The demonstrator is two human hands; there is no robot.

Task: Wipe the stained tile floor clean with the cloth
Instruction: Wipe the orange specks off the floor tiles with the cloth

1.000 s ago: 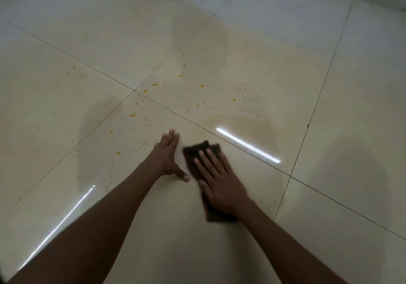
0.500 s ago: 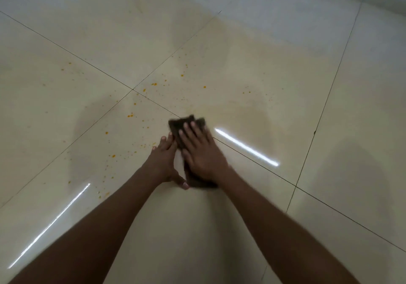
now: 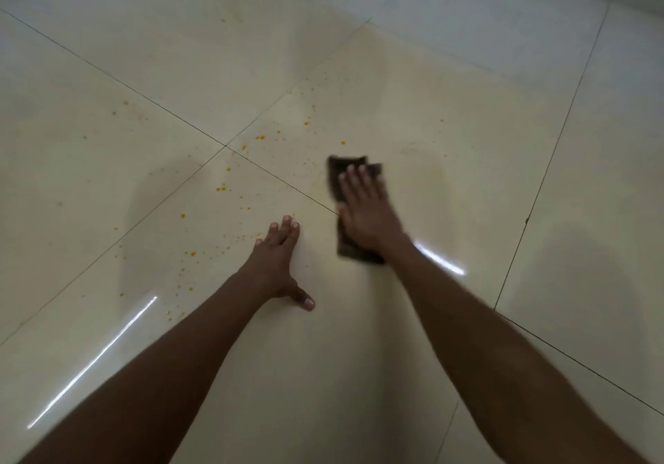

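Orange stains (image 3: 222, 187) speckle the pale, glossy floor (image 3: 107, 161) on the left, thickest around the crossing of the tile joints. The left hand (image 3: 275, 266) lies flat on the tile, fingers straight, thumb out to the side. Just right of it and apart, the right hand (image 3: 366, 215) presses flat, fingers straight, on the dark cloth (image 3: 346, 170), which lies across a joint.

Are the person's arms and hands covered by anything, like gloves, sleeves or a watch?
No. Both forearms are bare as far as the picture shows, with no sleeves in view. The left hand and the right hand wear no gloves, and no watch, bracelet or ring can be seen. The fingernails look short and unpainted.
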